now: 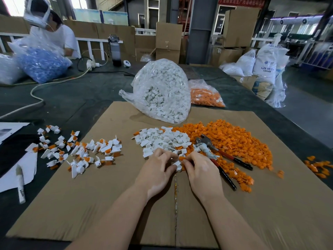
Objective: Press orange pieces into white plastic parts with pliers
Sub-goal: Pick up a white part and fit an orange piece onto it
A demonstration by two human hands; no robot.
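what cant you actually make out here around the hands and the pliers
- Head view: whether an orange piece is seated in the white part; fingers of the left hand and right hand cover it.
- Pliers: the head is wrapped and half buried among loose pieces.
- Red banner: cut off, blurred.

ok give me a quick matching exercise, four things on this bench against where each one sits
Things:
1. pliers
2. finished pieces
3. bag of white parts
4. white part

Places:
A. held between both hands
B. scattered left of the hands
C. standing at the far edge of the cardboard
D. lying on the orange pile, right of the hands

Pairs: 1-D, 2-B, 3-C, 4-A
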